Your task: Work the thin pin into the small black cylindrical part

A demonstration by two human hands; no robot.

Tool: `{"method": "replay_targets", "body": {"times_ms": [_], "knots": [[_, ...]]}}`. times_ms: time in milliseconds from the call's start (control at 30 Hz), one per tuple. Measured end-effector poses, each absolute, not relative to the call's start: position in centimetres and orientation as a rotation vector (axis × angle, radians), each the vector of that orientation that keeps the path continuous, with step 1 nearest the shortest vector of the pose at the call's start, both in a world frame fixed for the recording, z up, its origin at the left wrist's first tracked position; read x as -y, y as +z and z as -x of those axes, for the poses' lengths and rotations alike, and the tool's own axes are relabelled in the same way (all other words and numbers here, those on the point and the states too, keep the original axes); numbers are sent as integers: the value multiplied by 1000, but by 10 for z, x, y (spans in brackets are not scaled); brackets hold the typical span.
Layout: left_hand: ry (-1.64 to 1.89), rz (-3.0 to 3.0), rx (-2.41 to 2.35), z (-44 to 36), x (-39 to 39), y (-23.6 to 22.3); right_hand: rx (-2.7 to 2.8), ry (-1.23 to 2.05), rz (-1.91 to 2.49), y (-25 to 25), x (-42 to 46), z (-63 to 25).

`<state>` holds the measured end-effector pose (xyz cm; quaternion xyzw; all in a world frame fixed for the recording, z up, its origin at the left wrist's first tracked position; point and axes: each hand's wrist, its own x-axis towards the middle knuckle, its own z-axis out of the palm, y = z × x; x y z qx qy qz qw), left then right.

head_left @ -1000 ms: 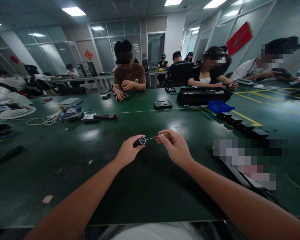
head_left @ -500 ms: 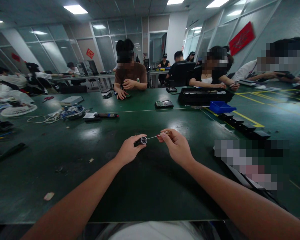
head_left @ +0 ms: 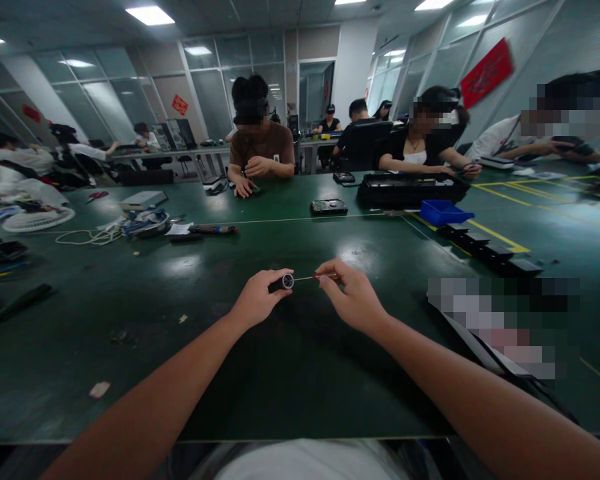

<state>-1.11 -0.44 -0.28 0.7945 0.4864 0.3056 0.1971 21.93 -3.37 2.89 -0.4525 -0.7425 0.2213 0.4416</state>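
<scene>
Above the near part of the green table, my left hand is closed around a short black cylinder with a pale ring at its end, which faces me. My right hand pinches a thin screwdriver by the red front of its handle; fingers cover most of that handle. Its metal shaft points left and meets the cylinder near its ringed end. Whether the tip sits in a screw is too small to tell.
On the green table a hard drive lies ahead, with a blue bin and black trays at right. A pen-like tool and a cable bundle lie left. A co-worker sits opposite.
My right fingers have shifted on the screwdriver's handle, now covering more of it. My left hand and the cylinder stay nearly still.
</scene>
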Motion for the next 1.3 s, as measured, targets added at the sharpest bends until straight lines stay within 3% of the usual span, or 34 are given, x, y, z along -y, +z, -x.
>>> {"method": "replay_targets", "body": {"times_ms": [233,1300], "knots": [[812,-2261,-1348,11,6,-3,1874,581,1285,27,29,-219],[815,-2235,-1353,11,6,-2,1692,763,1147,13,25,-219]]}}
